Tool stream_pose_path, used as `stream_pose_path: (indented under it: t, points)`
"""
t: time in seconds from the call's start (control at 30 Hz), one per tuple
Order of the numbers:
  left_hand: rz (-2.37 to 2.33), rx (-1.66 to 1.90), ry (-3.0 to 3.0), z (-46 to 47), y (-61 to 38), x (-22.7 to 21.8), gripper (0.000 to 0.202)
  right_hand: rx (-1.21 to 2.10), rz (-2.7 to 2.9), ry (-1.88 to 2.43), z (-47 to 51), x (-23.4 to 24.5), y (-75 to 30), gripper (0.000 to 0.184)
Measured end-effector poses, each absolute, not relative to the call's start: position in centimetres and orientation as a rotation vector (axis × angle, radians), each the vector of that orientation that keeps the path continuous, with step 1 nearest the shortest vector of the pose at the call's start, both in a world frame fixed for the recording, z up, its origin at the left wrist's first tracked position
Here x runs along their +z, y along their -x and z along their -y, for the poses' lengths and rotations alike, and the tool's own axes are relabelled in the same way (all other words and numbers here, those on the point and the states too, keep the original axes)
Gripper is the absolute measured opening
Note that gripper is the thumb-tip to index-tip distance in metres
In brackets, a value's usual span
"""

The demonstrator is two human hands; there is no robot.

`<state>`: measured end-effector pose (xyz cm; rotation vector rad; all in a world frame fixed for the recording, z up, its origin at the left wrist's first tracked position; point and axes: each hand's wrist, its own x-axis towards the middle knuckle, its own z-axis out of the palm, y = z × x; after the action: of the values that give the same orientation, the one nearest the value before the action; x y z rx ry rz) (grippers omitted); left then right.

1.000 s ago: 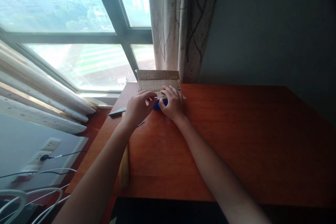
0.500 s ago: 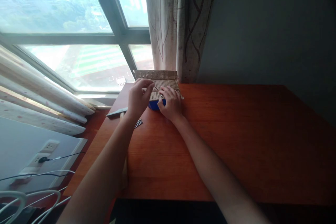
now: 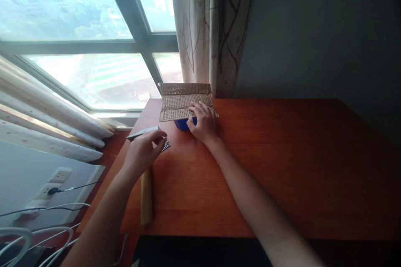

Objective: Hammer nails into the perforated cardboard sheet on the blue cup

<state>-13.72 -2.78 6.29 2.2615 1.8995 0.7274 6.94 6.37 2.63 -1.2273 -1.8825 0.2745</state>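
Observation:
A perforated cardboard sheet [image 3: 180,101], creased into panels, lies over a blue container [image 3: 181,124], its back panel tilted up. On its near right part rests my right hand [image 3: 204,124], fingers bent on top and thumb down at the front edge. My left hand [image 3: 144,149] is curled, thumb and fingertips close together, just above several thin dark nail-like rods [image 3: 166,146] on the table; whether it pinches one is hidden. Partly under that hand lies a hammer, its metal head [image 3: 138,134] and wooden handle [image 3: 146,198] showing.
The brown wooden table [image 3: 282,167] stretches far to the right. Behind it are a window [image 3: 78,75], a patterned curtain [image 3: 196,21] and a dark wall. White and black cables [image 3: 46,233] run beside the table at the lower left, near wall sockets [image 3: 61,174].
My left hand has left the cardboard and come down and left to the rods, uncovering the sheet's left part and the hammer handle. The right hand has stayed on the cardboard.

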Motion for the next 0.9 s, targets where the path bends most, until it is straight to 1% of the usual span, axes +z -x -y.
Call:
stream_pose_path:
  t: [0.13, 0.3, 0.67, 0.8, 0.9]
  points:
    - [-1.976, 0.477, -2.326, 3.5, 13.8, 4.9, 0.018, 0.257, 1.882, 1.220, -6.3, 2.6, -7.0, 0.036]
    - [-2.015, 0.429, -2.338, 3.5, 13.7, 4.8, 0.021, 0.252, 1.870, 1.219, -6.3, 2.6, -7.0, 0.036]
    - [-1.953, 0.806, -2.358, 2.6, 13.0, 6.4, 0.017, 0.264, 1.874, 1.219, -6.3, 2.5, -7.0, 0.036]
    - [-1.893, 0.972, -2.370, 2.6, 11.6, 7.5, 0.014, 0.268, 1.869, 1.220, -6.3, 2.6, -7.0, 0.036]
    - [-1.833, 1.112, -2.331, 1.9, 10.1, 8.6, 0.015, 0.260, 1.870, 1.222, -6.3, 2.6, -7.0, 0.036]
